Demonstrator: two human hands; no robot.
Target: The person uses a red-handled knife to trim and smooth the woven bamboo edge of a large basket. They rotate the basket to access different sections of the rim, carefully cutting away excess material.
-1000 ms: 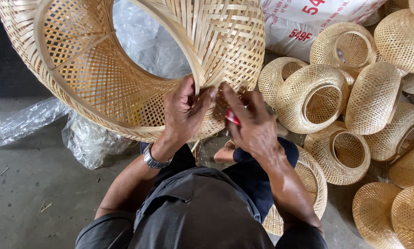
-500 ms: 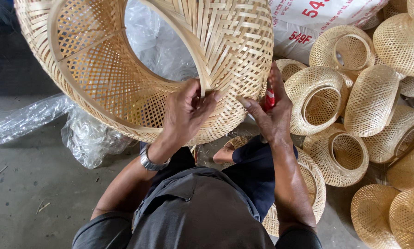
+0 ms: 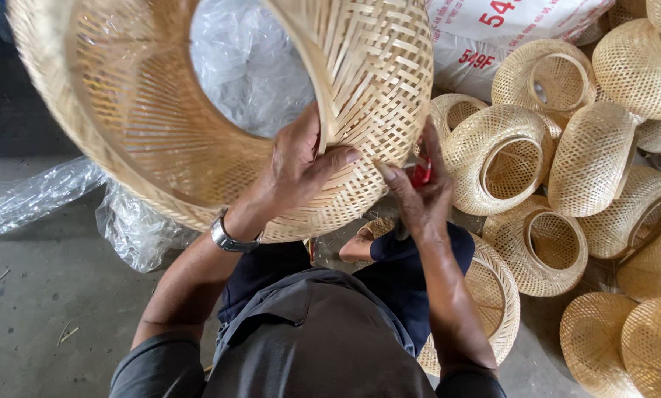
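A large woven bamboo basket (image 3: 161,125), open at both ends, is held up in front of me. My left hand (image 3: 301,158), with a watch on the wrist, grips the rim of its smaller opening, fingers hooked inside. My right hand (image 3: 417,193) is closed around a small red tool (image 3: 421,173) and rests against the basket's outer weave at the right. I sit with dark trousers (image 3: 419,273) over another woven bamboo piece (image 3: 496,295) on the floor.
Several smaller woven bamboo shades (image 3: 507,158) are piled at the right. A white printed sack (image 3: 485,37) lies behind them. Clear plastic sheeting (image 3: 28,195) lies at the left on the grey concrete floor (image 3: 43,309).
The basket has come closer and turned. My right hand moved from beside my left hand out to the right, up along the basket's outer side, with the red tool.
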